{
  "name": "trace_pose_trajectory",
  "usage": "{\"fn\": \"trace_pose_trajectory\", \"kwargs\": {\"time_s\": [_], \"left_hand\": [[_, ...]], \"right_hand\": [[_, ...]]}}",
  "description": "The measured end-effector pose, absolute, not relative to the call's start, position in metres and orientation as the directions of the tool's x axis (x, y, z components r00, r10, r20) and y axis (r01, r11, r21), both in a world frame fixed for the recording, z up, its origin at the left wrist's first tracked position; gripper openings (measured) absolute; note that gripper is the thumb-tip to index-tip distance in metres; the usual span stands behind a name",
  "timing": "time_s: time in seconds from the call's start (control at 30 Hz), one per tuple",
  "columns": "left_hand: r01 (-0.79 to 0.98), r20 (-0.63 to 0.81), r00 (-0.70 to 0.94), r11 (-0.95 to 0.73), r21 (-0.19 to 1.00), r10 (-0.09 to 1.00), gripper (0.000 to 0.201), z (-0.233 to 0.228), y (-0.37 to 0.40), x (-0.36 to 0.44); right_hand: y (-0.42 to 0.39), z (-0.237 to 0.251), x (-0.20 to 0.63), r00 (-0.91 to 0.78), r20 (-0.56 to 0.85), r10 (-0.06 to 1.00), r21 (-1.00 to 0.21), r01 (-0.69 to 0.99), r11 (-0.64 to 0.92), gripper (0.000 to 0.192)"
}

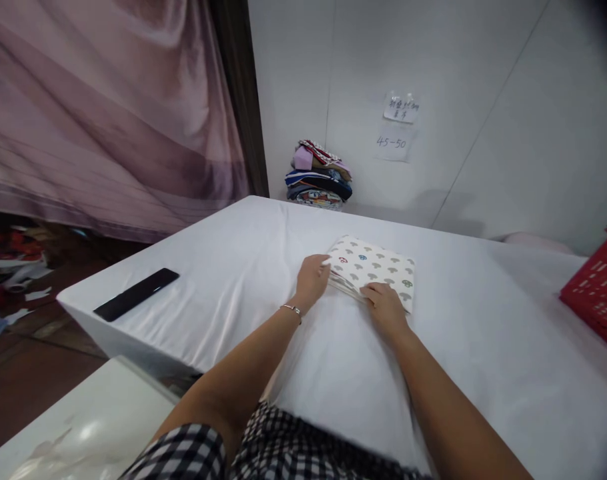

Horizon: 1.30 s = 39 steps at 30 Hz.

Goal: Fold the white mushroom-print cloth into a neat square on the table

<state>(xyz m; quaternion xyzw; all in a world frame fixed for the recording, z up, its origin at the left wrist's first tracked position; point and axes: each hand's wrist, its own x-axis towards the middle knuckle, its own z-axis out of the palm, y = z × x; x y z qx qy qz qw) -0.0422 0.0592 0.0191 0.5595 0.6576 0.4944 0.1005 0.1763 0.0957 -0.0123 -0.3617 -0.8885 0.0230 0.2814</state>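
1. As the clock is centred on the folded fabric (374,265), with 12 straight up the view, the pale wall (293,87) fills the stretch from 11 to 2.
2. The table (233,267), draped in smooth white cloth, spreads beneath the fabric and out on both sides.
3. A pinkish-mauve curtain (133,100) hangs in folds at 10.
4. A red perforated basket (599,293), partly out of view, sits at 3.
5. A stack of mixed textiles (319,177) stands against the wall at 11.
6. The folded fabric itself lies flat on the table, white with rows of grey-green motifs and a few red, blue and green ones.
7. A black flat oblong (136,293) lies well apart at 9, near the table's edge.
8. The left hand (313,277), at 9, pinches layers at the fabric's left edge between thumb and fingers.
9. The right hand (386,309), at 6, has bent fingers touching the near edge; its thumb is hidden, so I cannot tell whether it grips.
10. Two handwritten papers (401,109) are fixed to the wall near 12.
11. A thin bracelet (295,309) circles the left wrist.
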Motion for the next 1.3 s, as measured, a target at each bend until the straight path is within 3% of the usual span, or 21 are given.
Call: {"fn": "trace_pose_trajectory", "kwargs": {"time_s": [0.07, 0.13, 0.37, 0.7, 0.97, 1.1, 1.2, 1.3], "left_hand": [[0.806, 0.528, -0.001, -0.312, 0.503, 0.849, 0.026, 0.017, 0.062, -0.041], [0.837, 0.469, 0.194, -0.395, 0.380, 0.862, 0.024, 0.011, 0.064, -0.044], [0.806, 0.422, 0.325, -0.481, 0.344, 0.846, 0.029, 0.002, 0.070, -0.071], [0.824, 0.325, 0.525, -0.565, 0.037, 0.787, 0.026, 0.020, 0.086, -0.079], [0.837, 0.367, 0.499, -0.546, 0.032, 0.785, 0.027, 0.005, 0.073, -0.079], [0.811, 0.414, 0.503, -0.580, 0.077, 0.758, 0.027, 0.003, 0.067, -0.081], [0.776, 0.419, 0.551, -0.628, 0.059, 0.721, 0.038, 0.004, 0.068, -0.080], [0.773, 0.414, 0.560, -0.632, 0.050, 0.718, 0.036, 0.002, 0.073, -0.079]], "right_hand": [[0.095, -0.012, 0.177, -0.582, 0.486, 0.652, -0.241, 0.629, 0.740, 0.029], [0.095, -0.013, 0.177, -0.570, 0.497, 0.654, -0.243, 0.632, 0.736, 0.030], [0.096, -0.018, 0.179, -0.530, 0.511, 0.676, -0.283, 0.639, 0.715, 0.028], [0.095, -0.015, 0.180, -0.514, 0.509, 0.690, -0.334, 0.621, 0.709, 0.026], [0.095, -0.019, 0.180, -0.535, 0.540, 0.650, -0.251, 0.634, 0.731, 0.028], [0.095, -0.020, 0.180, -0.543, 0.524, 0.656, -0.241, 0.644, 0.726, 0.027], [0.093, -0.020, 0.177, -0.540, 0.525, 0.658, -0.234, 0.652, 0.721, 0.027], [0.088, -0.016, 0.176, -0.539, 0.521, 0.662, -0.242, 0.650, 0.720, 0.027]]}}
